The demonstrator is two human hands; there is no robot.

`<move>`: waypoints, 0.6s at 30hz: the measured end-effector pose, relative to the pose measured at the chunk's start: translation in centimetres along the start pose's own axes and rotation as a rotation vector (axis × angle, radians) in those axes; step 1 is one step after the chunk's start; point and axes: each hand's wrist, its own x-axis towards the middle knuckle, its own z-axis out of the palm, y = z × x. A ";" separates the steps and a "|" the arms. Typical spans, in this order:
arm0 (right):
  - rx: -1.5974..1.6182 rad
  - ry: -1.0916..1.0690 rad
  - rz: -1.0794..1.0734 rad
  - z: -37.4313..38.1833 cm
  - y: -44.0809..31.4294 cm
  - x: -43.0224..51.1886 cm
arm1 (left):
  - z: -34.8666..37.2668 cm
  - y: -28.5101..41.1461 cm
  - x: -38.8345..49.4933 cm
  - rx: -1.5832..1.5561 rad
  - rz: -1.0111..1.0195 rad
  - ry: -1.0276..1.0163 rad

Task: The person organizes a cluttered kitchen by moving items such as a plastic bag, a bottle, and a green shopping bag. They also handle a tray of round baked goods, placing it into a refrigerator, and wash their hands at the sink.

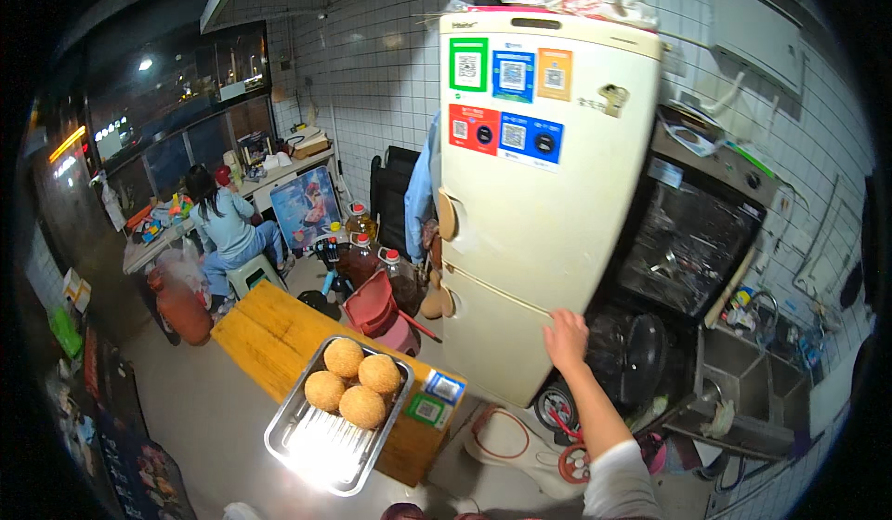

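Observation:
My right hand [566, 339] is stretched forward at the right edge of a cream two-door refrigerator [543, 241], near the seam between its doors. Its fingers look curled, but whether they grip the edge I cannot tell. My left hand is out of view. Before me a rectangular metal tray [397, 443] lies over a wooden table [268, 321], its near side reaching past the table edge. Several round sesame-coated balls [362, 406] sit grouped at the tray's far end. Strong glare whitens the near end.
A person [230, 224] sits on a stool [256, 274] at a cluttered desk. Oil jugs [394, 269], a red dustpan [369, 304] and a wheeled toy [516, 443] occupy the floor. Right of the refrigerator are a black glass-fronted cabinet [686, 241] and a metal sink [739, 408].

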 end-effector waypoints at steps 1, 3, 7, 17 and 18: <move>0.005 -0.067 0.008 2.3 -2.0 4.4 | 0.6 0.7 2.6 -0.024 -0.023 0.001; 0.068 -0.099 -0.035 7.4 -6.6 12.2 | 2.1 2.8 6.6 -0.035 -0.027 0.026; 0.212 -0.062 -0.079 16.9 -11.6 24.2 | 4.8 5.1 15.4 0.071 -0.101 0.041; 0.445 0.167 0.326 30.8 -14.0 36.4 | 6.8 5.0 39.3 -0.090 -0.034 -0.168; 0.410 0.139 0.292 31.3 -13.0 35.1 | 8.6 7.2 39.6 -0.064 -0.093 -0.208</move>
